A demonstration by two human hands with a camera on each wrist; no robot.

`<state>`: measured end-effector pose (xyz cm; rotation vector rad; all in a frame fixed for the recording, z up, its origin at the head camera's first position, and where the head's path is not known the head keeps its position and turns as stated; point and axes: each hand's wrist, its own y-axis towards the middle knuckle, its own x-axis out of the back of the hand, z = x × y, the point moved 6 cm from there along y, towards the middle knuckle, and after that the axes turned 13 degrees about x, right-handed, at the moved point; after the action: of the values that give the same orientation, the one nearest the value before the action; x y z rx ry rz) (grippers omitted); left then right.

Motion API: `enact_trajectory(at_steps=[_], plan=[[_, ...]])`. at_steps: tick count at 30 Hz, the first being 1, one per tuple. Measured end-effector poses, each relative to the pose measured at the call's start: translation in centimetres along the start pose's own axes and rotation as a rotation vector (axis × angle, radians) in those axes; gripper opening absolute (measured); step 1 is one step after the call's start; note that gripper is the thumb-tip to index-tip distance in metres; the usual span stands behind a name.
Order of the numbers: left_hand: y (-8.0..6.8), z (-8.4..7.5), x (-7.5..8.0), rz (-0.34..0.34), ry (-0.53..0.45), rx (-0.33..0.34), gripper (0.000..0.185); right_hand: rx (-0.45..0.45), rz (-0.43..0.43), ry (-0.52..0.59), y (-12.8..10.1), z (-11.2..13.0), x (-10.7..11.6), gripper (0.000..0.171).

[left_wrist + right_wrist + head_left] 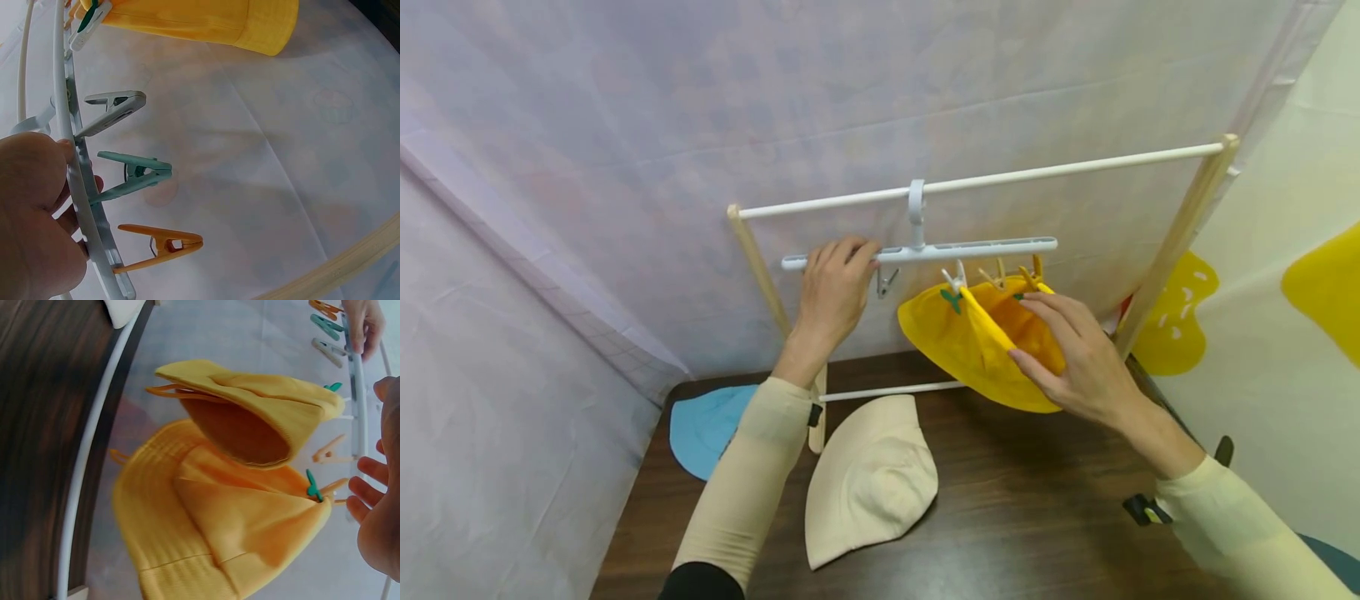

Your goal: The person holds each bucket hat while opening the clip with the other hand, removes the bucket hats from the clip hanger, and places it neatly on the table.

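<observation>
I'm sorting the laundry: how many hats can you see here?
3: a yellow hat clipped to the peg hanger by the right hand, a beige hat and a blue hat on the table. Others may be hidden.

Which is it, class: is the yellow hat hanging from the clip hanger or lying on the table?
Hanging. The yellow hat is clipped by pegs to the clip hanger on the rail, clear of the table.

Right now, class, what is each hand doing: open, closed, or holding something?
Left hand: grips the white clip hanger at its left end.
Right hand: open, fingers straight, against the yellow hat pegged to the hanger.
</observation>
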<state>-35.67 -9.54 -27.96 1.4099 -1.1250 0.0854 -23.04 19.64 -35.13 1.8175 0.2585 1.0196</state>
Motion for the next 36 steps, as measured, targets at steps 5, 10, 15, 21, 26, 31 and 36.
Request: enact_trajectory(at_steps=[5, 10, 15, 21, 26, 31, 36], plan=[[0.1, -0.1, 0.0, 0.003, 0.003, 0.000, 0.029, -0.029, 0.014, 0.011, -0.9, -0.1, -0.3, 0.077], [0.0, 0.0, -0.2, -0.002, -0.001, -0.004, 0.028, -0.076, 0.060, 0.007, -1.8, -0.4, -0.7, 0.081], [0.0, 0.0, -0.2, -0.009, -0.010, -0.006, 0.028, -0.098, 0.096, 0.007, -2.5, -0.8, -1.2, 0.071], [0.0, 0.1, -0.2, -0.006, -0.015, -0.003, 0.028, -0.093, 0.093, 0.031, -3.2, -0.9, -1.8, 0.067], [0.0, 0.1, -0.2, -0.005, -0.014, -0.003, 0.029, -0.073, 0.077, 0.032, -3.3, -0.9, -2.0, 0.056], [0.0, 0.1, -0.1, -0.008, -0.014, -0.005, 0.028, -0.064, 0.060, 0.042, -3.3, -0.8, -2.0, 0.048], [-0.1, 0.1, -0.1, -0.006, -0.010, -0.001, 0.029, -0.036, 0.044, 0.052, -3.3, -0.7, -2.1, 0.057]])
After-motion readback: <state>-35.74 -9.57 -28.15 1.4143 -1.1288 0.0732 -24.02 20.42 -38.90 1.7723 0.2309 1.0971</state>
